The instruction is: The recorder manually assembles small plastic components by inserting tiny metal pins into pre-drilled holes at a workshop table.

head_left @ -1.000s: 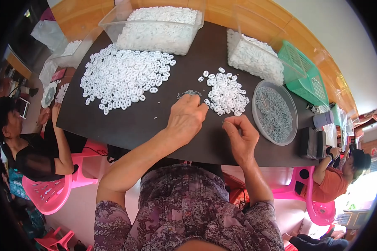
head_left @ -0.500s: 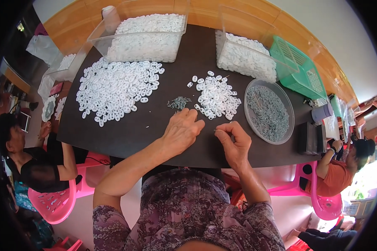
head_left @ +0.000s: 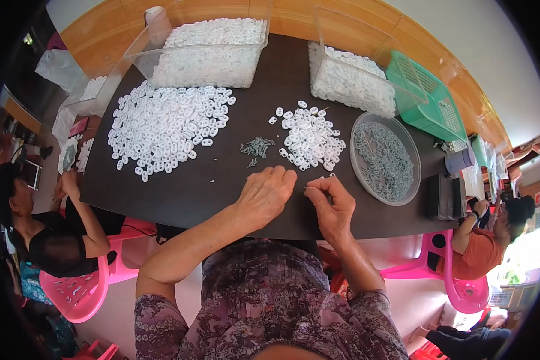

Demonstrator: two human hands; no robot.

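Note:
My left hand is curled just above the dark table, its fingertips drawn together. Whatever they grip, if anything, is hidden. My right hand is close beside it, thumb and forefinger pinched on something too small to make out. Just beyond my left hand lies a small heap of grey screws. Past both hands is a pile of small white oval two-holed plastic pieces. To the left spreads a larger heap of white oval two-holed pieces.
A clear bin and a second clear bin hold white pieces at the back. On the right are a round tub of screws, a green basket and a black box. One person sits left, another right.
My left hand has drawn back from the small screw heap and moved right, toward my right hand. A few screws now show at the heap's near side. My right hand has shifted slightly left.

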